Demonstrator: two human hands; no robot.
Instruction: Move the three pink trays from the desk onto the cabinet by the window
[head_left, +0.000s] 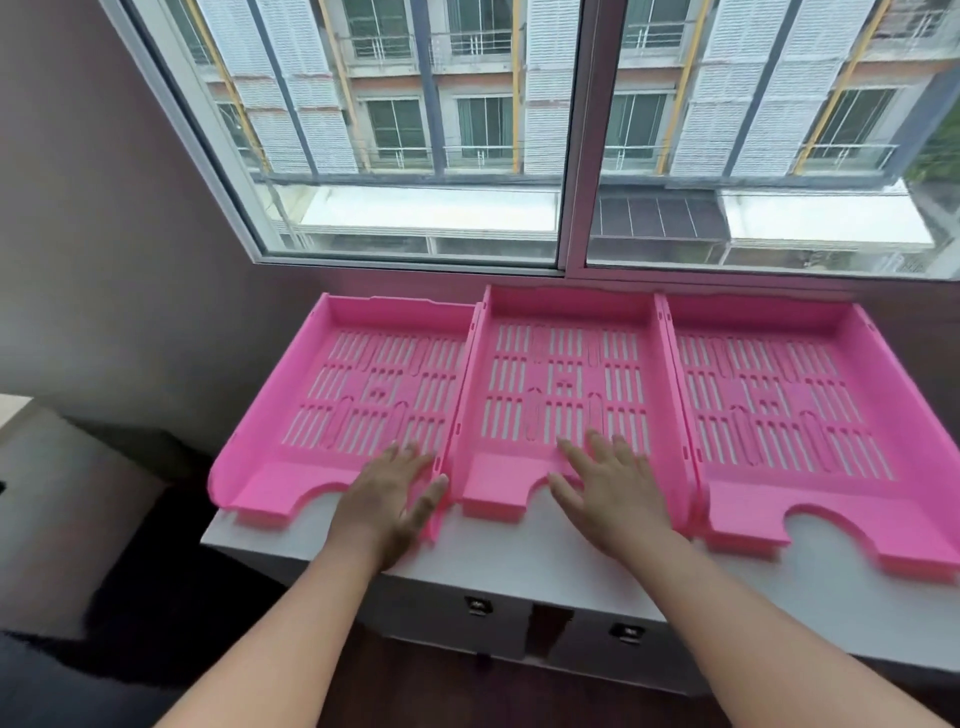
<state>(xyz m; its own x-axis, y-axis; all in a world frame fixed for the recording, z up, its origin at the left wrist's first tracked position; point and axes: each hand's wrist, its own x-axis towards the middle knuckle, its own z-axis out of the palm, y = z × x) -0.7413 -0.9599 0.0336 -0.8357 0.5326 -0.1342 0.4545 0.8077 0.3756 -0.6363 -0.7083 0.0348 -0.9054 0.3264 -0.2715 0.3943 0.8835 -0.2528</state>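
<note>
Head view: three slotted pink plastic trays (566, 384) side by side on our white cabinet (519, 556).
Hands: our left (395, 493) and right (608, 483) lie open, flat, gripping nothing.

Both bare forearms are stretched forward from the lower edge of the view, converging slightly. The left hand (393, 493) is held palm down with fingers extended and the thumb spread to the right. The right hand (609, 486) is likewise flattened, fingers splayed forward; nothing appears to be gripped, though motion blur softens the fingertips.
</note>
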